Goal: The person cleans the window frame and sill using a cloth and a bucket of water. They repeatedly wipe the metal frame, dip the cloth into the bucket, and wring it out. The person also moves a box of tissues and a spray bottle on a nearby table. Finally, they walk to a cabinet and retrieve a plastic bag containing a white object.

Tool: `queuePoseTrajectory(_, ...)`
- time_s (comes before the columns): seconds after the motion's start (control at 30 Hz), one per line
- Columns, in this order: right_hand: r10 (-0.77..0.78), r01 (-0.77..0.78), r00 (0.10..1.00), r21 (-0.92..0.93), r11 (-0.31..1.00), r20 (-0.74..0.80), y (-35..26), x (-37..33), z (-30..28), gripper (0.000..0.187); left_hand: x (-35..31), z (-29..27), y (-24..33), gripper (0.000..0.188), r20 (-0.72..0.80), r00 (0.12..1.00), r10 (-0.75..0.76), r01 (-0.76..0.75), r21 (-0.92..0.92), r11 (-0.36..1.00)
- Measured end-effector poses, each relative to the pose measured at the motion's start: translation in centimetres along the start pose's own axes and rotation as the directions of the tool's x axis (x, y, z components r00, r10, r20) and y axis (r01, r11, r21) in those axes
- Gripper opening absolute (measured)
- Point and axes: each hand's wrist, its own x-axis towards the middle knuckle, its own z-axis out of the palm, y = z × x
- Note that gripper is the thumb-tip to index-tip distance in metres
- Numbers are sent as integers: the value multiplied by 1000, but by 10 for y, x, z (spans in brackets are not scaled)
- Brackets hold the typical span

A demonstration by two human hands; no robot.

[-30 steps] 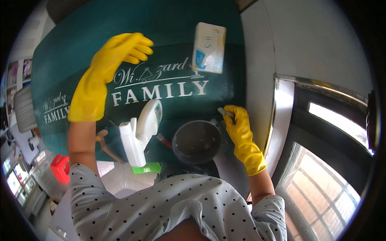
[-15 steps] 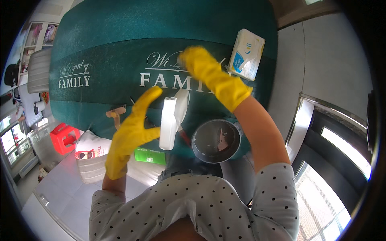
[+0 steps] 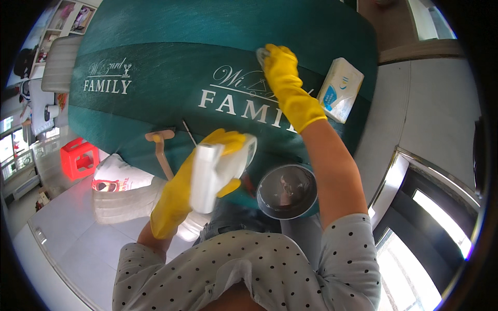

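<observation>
My left hand (image 3: 179, 194), in a yellow rubber glove, is closed around a white plastic bottle (image 3: 205, 179), with the fingers over its far side and the thumb near the bottom. It is tilted above the near edge of the green-covered table (image 3: 171, 20). Farther off, my right hand (image 3: 281, 65), gloved alike, grips a small grey pad-like thing (image 3: 261, 55) against the cover; the glove hides most of it. Near me stands a round metal pot (image 3: 287, 210) with a dark, shiny inside.
A tissue pack (image 3: 341, 89) lies right of my right hand. Left of the bottle are a tan T-shaped tool (image 3: 163, 150) and a thin rod (image 3: 189, 132). A red-handled thing (image 3: 249, 185) is partly hidden beside the pot. A red stool (image 3: 79, 158) stands at left.
My left hand has gone from spread fingers beside the bottle to closing round it. My right hand has moved farther away over the cover. The view has shifted, and the green box is out of sight.
</observation>
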Motion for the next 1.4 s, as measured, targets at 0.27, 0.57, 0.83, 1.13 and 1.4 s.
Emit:
queuePoseTrajectory(0.27, -586, 414, 631, 418, 808, 508, -80, -63, -10, 18, -42, -43, 0, 82, -398, 900, -179, 178, -40, 983)
queuePoseTrajectory(0.57, -221, 198, 750, 107, 974, 624, 81, -199, -141, 24, 32, -19, -24, 90, -369, 923, 113, -113, 20, 993)
queuePoseTrajectory(0.83, -348, 284, 844, 211, 936, 408, 34, -169, -119, 26, 52, 36, -25, 69, -146, 985, 91, -100, -54, 994)
queuePoseTrajectory(1.13, 51, -125, 936, 192, 973, 347, 97, -260, -141, 29, -3, 26, -12, 51, -201, 933, -298, 266, -173, 948)
queuePoseTrajectory(1.4, 645, -517, 751, 733, 443, 140, 80, -403, -109, 32, -90, 89, 21, 65, 476, 724, -500, 689, -450, 569)
